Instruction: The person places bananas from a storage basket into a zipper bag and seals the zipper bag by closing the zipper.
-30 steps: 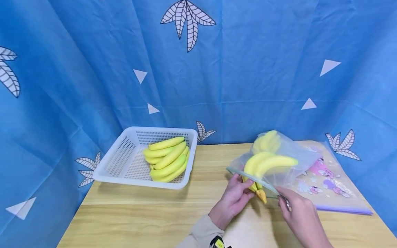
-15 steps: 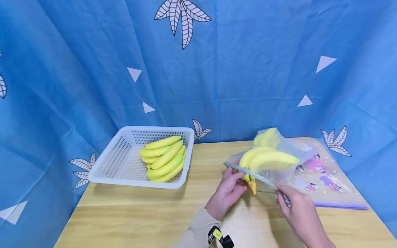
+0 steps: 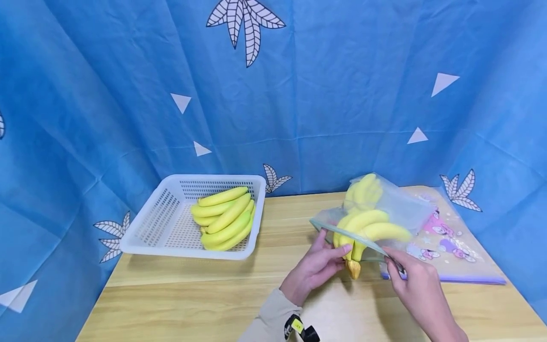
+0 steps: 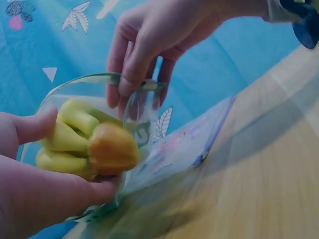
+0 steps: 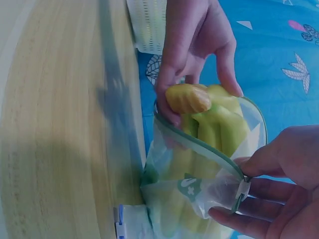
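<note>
A bunch of bananas (image 3: 361,221) lies mostly inside a clear zip bag (image 3: 410,206), its brownish stem end (image 4: 113,149) poking out of the mouth. More yellow fruit shows cloudily through the bag's far part. My left hand (image 3: 314,268) grips the bunch close to the stem, thumb on one side and fingers on the other. At the right end of the green-edged mouth, my right hand (image 3: 420,280) pinches the rim by a small pale slider (image 5: 243,188). The mouth gapes around the bananas.
On the left of the wooden table (image 3: 179,294) stands a white plastic basket (image 3: 164,249) with another bunch of bananas (image 3: 231,216) in it. A flat, cartoon-printed bag (image 3: 461,256) with a purple zip edge lies at the right. A blue curtain (image 3: 342,95) hangs behind.
The bunch has shifted inside the bag and its stem end now points straighter toward the person. Both hands keep their hold. The head view has turned slightly to the right.
</note>
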Demonstrator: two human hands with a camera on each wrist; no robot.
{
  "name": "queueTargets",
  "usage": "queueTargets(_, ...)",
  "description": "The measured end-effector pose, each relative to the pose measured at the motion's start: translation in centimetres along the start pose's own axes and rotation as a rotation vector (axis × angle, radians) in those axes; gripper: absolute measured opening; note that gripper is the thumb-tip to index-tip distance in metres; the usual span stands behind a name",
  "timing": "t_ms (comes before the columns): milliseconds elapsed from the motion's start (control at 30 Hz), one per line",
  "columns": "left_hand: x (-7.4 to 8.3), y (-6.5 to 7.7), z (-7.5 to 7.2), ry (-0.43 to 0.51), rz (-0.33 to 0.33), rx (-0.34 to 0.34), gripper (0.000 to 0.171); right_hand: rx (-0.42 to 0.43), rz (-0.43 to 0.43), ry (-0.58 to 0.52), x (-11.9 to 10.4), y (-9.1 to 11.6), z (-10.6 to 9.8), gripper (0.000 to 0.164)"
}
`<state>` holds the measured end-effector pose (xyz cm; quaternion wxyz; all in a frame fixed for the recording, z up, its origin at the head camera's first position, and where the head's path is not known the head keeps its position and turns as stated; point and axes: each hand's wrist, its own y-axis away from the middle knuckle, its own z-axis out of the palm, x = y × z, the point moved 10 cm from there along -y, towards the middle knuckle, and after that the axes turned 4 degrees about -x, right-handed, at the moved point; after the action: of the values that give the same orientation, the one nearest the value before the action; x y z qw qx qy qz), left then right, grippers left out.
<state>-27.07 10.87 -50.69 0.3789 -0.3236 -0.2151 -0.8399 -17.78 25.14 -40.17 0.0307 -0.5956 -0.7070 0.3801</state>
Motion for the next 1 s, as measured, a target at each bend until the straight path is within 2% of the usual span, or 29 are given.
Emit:
queueTargets(100,-0.6,0.0,0.3,0.004,-0.064,-0.032,0.061,-0.008,0.006,-0.006,0.1,0.2,0.1,0.034)
queueTargets(167,-0.8,-0.1,0.4,0.019,-0.075,-0.046,0.060,-0.010,0.014,-0.009,0.3,0.3,0.1,0.034)
queueTargets(267,-0.7,-0.4,0.6,0.022,-0.049,-0.061,0.060,-0.007,0.016,-0.012,0.5,0.5,0.0,0.034)
queueTargets(400,-0.5,-1.0,0.9,-0.032,-0.005,-0.086,0.059,0.001,0.004,-0.003,0.6,0.7,-0.1,0.036)
queueTargets(600,-1.1,-1.1,1.1,-0.159,-0.019,-0.114,0.081,0.010,0.013,-0.023,0.8,0.9,-0.6,0.037)
queueTargets(733,-0.9,-1.0,1.0,-0.201,0.008,-0.106,0.082,0.069,0.002,-0.036,0.9,0.8,-1.6,0.034)
queueTargets(833,0.0,-0.9,1.0,-0.306,0.085,-0.086,0.076,0.137,-0.021,-0.010,0.9,0.6,-2.6,0.031)
queueTargets(900,0.9,-0.6,1.2,-0.415,0.149,-0.072,0.076,0.164,-0.035,0.005,0.9,0.4,-3.0,0.029)
queueTargets(1000,2.1,-0.1,2.3,-0.625,0.244,-0.087,0.073,0.176,-0.052,0.014,0.8,0.3,-3.4,0.030)
